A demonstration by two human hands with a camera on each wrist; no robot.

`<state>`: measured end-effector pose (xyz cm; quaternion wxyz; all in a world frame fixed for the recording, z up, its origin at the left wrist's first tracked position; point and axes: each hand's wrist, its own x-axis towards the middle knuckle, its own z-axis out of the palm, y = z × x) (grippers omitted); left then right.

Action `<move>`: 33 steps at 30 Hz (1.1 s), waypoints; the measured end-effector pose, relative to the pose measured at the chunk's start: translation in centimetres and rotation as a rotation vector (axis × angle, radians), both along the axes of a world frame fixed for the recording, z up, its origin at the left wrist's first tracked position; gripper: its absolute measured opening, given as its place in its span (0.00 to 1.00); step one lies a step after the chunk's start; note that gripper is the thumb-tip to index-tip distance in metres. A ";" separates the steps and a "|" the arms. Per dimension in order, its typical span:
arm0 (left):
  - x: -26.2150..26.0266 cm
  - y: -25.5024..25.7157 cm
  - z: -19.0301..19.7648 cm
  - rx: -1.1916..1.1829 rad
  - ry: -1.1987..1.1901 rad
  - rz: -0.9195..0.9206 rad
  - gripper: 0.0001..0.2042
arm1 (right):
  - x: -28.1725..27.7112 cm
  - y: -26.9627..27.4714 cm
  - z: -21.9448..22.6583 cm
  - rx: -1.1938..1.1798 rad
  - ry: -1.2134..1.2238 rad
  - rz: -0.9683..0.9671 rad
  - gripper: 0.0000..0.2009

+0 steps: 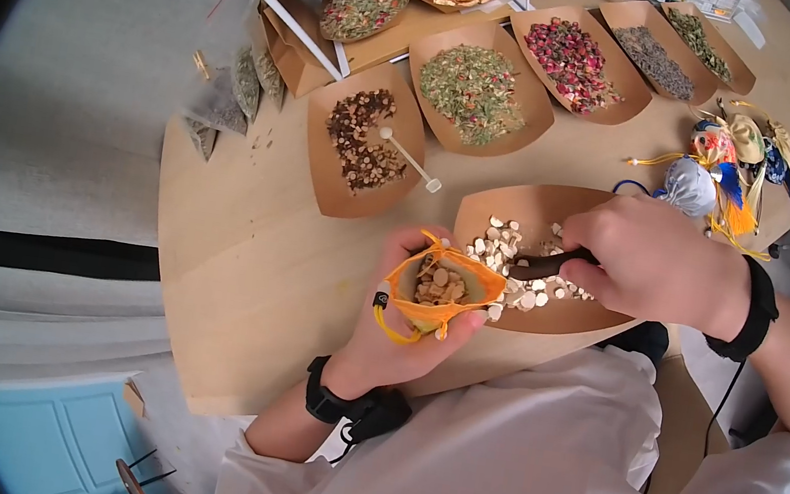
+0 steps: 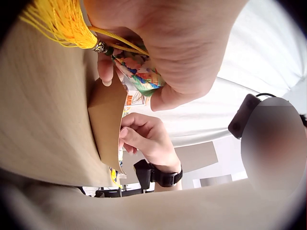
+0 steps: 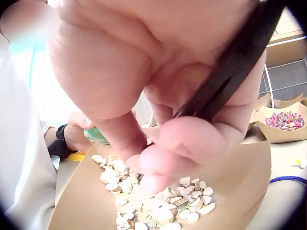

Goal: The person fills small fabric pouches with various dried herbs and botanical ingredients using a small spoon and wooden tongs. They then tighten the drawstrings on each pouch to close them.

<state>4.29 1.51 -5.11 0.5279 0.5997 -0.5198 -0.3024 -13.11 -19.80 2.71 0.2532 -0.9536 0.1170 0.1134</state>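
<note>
My left hand (image 1: pixel 368 349) holds up a small pouch (image 1: pixel 473 280) with orange edging, its mouth open and tan pieces inside. In the left wrist view, the pouch (image 2: pixel 139 69) has a colourful print and a yellow tassel (image 2: pixel 64 24), and my left hand (image 2: pixel 184 43) is curled round it. My right hand (image 1: pixel 661 259) grips a dark tool (image 1: pixel 549 266) over a brown paper tray (image 1: pixel 497 201) of pale slices (image 1: pixel 529 296), just beside the pouch. In the right wrist view, the tool (image 3: pixel 230 72) slants across my right hand (image 3: pixel 110 62); its tip is hidden by the fingers.
Behind stand several paper trays: brown bits (image 1: pixel 361 131) with a small pale spoon (image 1: pixel 412 161), green herbs (image 1: pixel 472 94), red buds (image 1: pixel 572 65) and greyish flowers (image 1: pixel 653 61). Finished-looking tasselled pouches (image 1: pixel 691 186) lie at the right. Clear bags (image 1: pixel 219 101) rest at the left edge.
</note>
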 end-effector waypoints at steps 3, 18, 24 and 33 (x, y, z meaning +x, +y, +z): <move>0.0 -0.1 0.0 -0.006 0.019 -0.008 0.30 | -0.1 0.5 -0.7 -0.066 -0.090 0.016 0.08; 0.0 -0.1 0.6 0.046 -0.091 -0.026 0.29 | -0.8 0.7 4.6 0.213 -0.415 -0.007 0.06; 0.0 -0.1 0.0 0.011 -0.013 -0.020 0.29 | -1.3 -0.4 4.0 -0.028 -0.449 -0.015 0.08; -0.2 -0.1 0.0 -0.006 0.092 -0.008 0.30 | -3.7 -0.4 0.5 -0.309 -0.311 0.177 0.07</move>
